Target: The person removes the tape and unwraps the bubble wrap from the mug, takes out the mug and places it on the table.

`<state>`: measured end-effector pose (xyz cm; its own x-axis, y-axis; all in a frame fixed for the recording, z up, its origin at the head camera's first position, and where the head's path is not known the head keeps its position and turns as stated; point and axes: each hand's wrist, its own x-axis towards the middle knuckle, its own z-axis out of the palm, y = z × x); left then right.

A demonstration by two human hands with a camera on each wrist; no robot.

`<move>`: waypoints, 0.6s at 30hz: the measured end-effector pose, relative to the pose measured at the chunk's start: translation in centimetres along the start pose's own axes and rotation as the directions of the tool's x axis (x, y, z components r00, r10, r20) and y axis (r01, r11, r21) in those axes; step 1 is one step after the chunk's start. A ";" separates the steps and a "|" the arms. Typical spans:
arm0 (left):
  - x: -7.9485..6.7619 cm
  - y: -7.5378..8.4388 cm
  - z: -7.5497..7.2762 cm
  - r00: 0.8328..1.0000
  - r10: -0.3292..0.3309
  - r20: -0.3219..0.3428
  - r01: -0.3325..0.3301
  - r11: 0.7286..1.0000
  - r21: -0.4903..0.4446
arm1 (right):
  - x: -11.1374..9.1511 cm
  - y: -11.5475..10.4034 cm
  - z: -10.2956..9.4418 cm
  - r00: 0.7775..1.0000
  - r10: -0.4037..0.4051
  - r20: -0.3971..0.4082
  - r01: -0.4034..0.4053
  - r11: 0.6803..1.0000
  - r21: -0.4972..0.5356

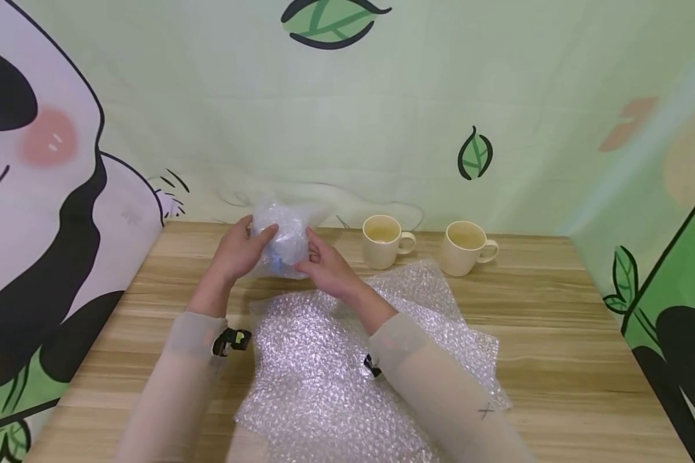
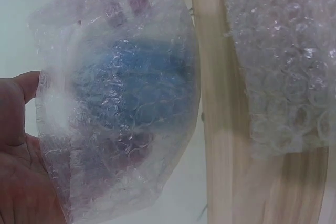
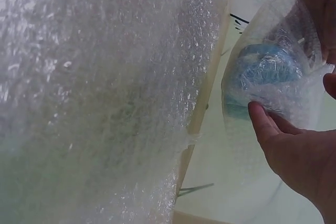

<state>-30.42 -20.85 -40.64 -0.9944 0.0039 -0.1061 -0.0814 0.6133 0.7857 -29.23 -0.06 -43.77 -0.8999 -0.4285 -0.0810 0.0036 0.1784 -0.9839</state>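
Observation:
Between both hands, close over the back left of the table, is a bubble-wrapped bundle (image 1: 285,231). Something blue shows through its clear layers, clearest in the left wrist view, where the bundle (image 2: 131,85) fills most of the picture; the wrap blurs its shape. The left hand (image 1: 239,249) holds the left side, thumb across the front. On the other side the right hand (image 1: 327,265) grips the wrap, its thumb low on the bundle. In the right wrist view the right hand's fingertips press against the bundle (image 3: 268,77), where the wrap is folded.
Overlapping sheets of bubble wrap (image 1: 318,360) cover the middle of the wooden table (image 1: 556,360), under the right forearm. Two cream mugs, a nearer-centre mug (image 1: 379,252) and a right-hand mug (image 1: 459,257), stand at the back. A printed cloth backdrop (image 1: 336,128) rises behind the table.

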 end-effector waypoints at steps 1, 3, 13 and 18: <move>-0.1 0.1 0.0 1.000 -0.001 0.002 0.001 1.000 0.002 | -0.1 0.0 -0.1 1.000 0.001 -0.003 -0.001 1.000 -0.009; -0.3 0.4 0.0 1.000 -0.001 0.009 0.001 1.000 0.008 | -0.2 -0.1 -0.3 1.000 0.002 -0.009 -0.003 1.000 -0.019; -2.0 1.1 -0.1 0.997 0.033 0.073 -0.034 0.999 0.017 | -1.9 -1.1 -1.8 1.000 -0.006 -0.011 0.005 0.998 -0.070; -3.2 1.7 0.1 0.993 0.060 0.098 -0.062 0.998 0.020 | -3.3 -1.6 -2.7 1.000 -0.024 0.002 0.024 0.993 -0.120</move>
<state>-27.38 -19.75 -39.05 -0.9860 0.1181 -0.1180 -0.0180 0.6277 0.7783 -27.43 3.50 -41.52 -0.8987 -0.4348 -0.0580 -0.0701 0.2729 -0.9595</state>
